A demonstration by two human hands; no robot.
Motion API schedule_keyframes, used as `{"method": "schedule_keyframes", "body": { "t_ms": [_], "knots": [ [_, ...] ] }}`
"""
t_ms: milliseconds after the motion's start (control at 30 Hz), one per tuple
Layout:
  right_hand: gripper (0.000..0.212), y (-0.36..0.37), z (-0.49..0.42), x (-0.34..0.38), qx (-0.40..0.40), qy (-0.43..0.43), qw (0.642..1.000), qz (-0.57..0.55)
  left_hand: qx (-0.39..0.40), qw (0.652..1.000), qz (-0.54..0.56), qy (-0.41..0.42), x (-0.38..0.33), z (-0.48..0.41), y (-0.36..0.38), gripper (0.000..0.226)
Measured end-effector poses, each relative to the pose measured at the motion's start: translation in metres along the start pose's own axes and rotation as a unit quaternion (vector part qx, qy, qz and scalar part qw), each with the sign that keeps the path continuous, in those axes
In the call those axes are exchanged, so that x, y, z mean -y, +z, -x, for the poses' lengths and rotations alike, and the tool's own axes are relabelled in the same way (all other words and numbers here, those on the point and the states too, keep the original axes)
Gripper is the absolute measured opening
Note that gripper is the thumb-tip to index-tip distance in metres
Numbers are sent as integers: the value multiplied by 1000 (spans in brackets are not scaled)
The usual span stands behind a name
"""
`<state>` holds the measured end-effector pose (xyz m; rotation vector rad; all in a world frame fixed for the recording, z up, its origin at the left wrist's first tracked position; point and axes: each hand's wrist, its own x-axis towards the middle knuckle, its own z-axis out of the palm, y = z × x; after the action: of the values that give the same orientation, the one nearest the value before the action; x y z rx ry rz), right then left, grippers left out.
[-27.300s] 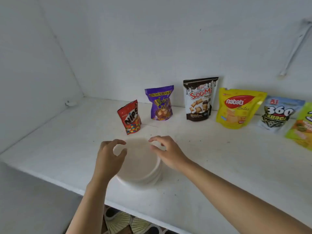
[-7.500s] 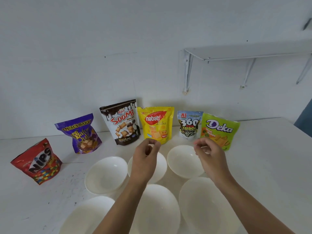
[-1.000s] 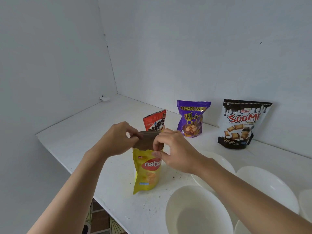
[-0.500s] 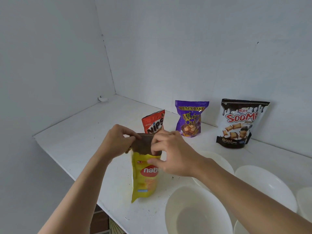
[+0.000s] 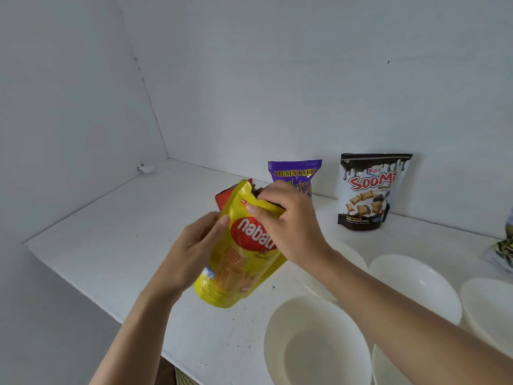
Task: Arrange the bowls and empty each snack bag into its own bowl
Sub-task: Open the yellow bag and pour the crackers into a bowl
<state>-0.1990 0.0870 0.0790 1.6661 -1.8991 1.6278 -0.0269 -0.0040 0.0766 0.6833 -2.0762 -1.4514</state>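
I hold the yellow Nabati bag [image 5: 236, 268] tilted above the white shelf [image 5: 116, 240]. My left hand [image 5: 194, 251] grips its left side. My right hand [image 5: 288, 223] pinches its top edge, where the dark inside shows. Behind it a corner of the red Nips bag [image 5: 223, 197] peeks out. The purple Mum's Bake bag [image 5: 294, 173] and the black Soomi bag [image 5: 369, 190] stand against the back wall. Several white bowls lie to the right: one near the front [image 5: 313, 345], one under my right arm [image 5: 347, 254], one further right [image 5: 413, 284].
Another bowl [image 5: 488, 304] is cut by the right edge, and part of a crumpled bag [image 5: 502, 251] shows there too. The shelf's front edge runs diagonally at the lower left, with a drop below. Walls close the left and back sides.
The Nabati bag has been lifted off the shelf and tilted to the right. My left hand slid from its top down to its side; my right hand still grips the top.
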Motion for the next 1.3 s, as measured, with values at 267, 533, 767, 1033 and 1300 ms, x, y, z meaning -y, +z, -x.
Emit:
{"method": "schedule_keyframes", "body": {
  "t_ms": [267,533,767,1033,1300],
  "knots": [
    [27,-41,1,-17,-93,237,960,-120,-46,998,-9,-51,43,-2,15,45],
    [33,-59,12,-20,-158,377,878,-247,-34,974,225,1,52,-1,38,73],
    [10,-65,31,-19,-164,375,870,-276,-26,956,289,-48,44,-7,40,28],
    [31,-74,39,-29,-106,374,870,-305,-64,978,198,-27,32,-23,32,36],
    [29,-82,40,-19,-41,290,930,-221,-80,985,140,57,2,-30,17,20]
  ]
}}
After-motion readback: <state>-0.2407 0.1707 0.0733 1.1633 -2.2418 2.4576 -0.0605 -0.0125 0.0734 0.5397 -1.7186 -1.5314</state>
